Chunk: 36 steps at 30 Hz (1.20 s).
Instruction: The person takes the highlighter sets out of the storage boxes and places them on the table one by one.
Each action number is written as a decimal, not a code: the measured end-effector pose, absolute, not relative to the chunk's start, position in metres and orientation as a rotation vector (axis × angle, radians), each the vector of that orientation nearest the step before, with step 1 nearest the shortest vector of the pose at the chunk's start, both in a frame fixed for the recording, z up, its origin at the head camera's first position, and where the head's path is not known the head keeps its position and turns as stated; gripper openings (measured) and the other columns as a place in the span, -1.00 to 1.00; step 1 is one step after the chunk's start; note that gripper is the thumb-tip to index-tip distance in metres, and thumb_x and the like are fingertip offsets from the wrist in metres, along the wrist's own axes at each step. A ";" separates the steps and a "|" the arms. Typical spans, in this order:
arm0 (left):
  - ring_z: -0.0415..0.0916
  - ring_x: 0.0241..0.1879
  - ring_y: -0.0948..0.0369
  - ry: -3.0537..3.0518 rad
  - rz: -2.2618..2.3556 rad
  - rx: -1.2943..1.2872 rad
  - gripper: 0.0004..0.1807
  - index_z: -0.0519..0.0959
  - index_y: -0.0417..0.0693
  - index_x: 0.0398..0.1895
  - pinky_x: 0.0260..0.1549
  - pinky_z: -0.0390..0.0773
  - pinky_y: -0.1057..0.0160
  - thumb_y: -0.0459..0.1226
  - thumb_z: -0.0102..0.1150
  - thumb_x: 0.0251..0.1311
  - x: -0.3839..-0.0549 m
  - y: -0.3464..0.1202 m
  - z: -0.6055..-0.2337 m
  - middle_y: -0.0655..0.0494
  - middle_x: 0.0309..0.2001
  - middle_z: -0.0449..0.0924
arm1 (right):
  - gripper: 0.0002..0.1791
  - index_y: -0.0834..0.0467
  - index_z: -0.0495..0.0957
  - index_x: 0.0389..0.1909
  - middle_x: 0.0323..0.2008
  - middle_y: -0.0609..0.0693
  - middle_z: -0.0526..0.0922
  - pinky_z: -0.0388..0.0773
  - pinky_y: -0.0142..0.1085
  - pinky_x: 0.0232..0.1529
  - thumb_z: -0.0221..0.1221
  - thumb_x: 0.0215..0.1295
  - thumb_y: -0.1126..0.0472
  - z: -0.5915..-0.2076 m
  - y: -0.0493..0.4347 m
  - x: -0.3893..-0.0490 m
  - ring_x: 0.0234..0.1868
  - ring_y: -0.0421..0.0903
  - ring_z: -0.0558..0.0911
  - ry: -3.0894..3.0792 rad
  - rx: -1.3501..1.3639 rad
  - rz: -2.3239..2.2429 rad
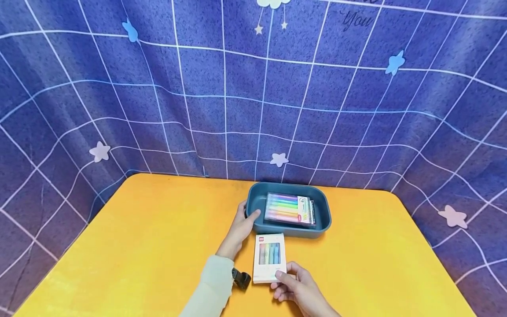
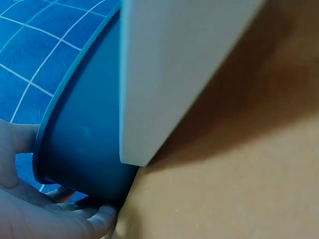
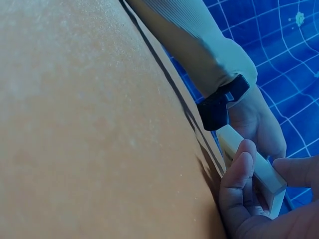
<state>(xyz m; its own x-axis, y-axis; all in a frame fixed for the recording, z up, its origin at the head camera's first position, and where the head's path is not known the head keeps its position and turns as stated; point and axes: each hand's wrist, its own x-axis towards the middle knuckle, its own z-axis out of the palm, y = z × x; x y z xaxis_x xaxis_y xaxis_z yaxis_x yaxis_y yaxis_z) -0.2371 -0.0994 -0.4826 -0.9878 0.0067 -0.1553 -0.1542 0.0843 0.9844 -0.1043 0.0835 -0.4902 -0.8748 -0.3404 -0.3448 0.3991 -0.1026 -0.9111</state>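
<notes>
My left hand (image 1: 242,224) grips the left end of a dark teal bin (image 1: 291,232), thumb over the rim; the left wrist view has its fingers (image 2: 102,219) under the bin's side (image 2: 84,134). Inside the bin lies a clear pack of colourful pens (image 1: 284,208), on top of another flat pack that shows only at its right edge. My right hand (image 1: 299,286) pinches the lower right corner of a white box of pastel highlighters (image 1: 269,275), thumb on its front. Tilted above the table, the box has its top end close to the bin's near wall.
The bin stands on a yellow table (image 1: 158,246) near its back edge. Behind and on both sides hangs a blue gridded curtain (image 1: 245,114) with stars. A black wrist strap mount (image 1: 241,279) sits on the left wrist, close to the box.
</notes>
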 end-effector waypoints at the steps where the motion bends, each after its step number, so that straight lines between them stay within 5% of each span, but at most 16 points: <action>1: 0.06 0.56 -0.14 2.225 2.044 -0.149 -0.34 0.06 0.03 0.56 0.51 -0.02 -0.34 -0.14 0.01 0.50 -0.237 -0.099 -0.482 -0.15 0.56 0.15 | -0.77 0.22 0.35 -0.12 -0.40 -0.08 0.72 0.65 -0.41 -0.34 0.11 0.49 0.12 -0.491 0.083 -0.104 -0.47 -0.25 0.65 1.695 0.063 -2.023; 12: 0.04 0.56 -0.14 2.209 2.043 -0.161 -0.33 0.06 0.03 0.57 0.51 -0.01 -0.35 -0.13 0.03 0.48 -0.236 -0.098 -0.487 -0.14 0.57 0.12 | -0.78 0.16 0.36 -0.18 -0.38 -0.06 0.75 0.64 -0.43 -0.38 0.09 0.48 0.08 -0.492 0.088 -0.104 -0.45 -0.24 0.73 1.706 0.052 -1.960; 21: 0.04 0.57 -0.14 2.216 2.040 -0.170 -0.32 0.06 0.04 0.57 0.51 -0.02 -0.34 -0.14 0.05 0.47 -0.238 -0.098 -0.486 -0.14 0.56 0.13 | -0.77 0.23 0.39 -0.10 -0.51 -0.07 0.61 0.56 -0.44 -0.47 0.09 0.48 0.12 -0.487 0.093 -0.105 -0.57 -0.24 0.60 1.787 0.057 -1.851; 36: 0.06 0.56 -0.15 2.233 2.038 -0.165 -0.31 0.05 0.04 0.57 0.50 0.02 -0.35 -0.17 0.05 0.47 -0.238 -0.100 -0.487 -0.16 0.57 0.11 | -0.72 0.25 0.31 -0.10 -0.51 -0.02 0.70 0.60 -0.39 -0.55 0.17 0.42 0.18 -0.489 0.095 -0.106 -0.64 -0.22 0.61 1.883 0.000 -1.818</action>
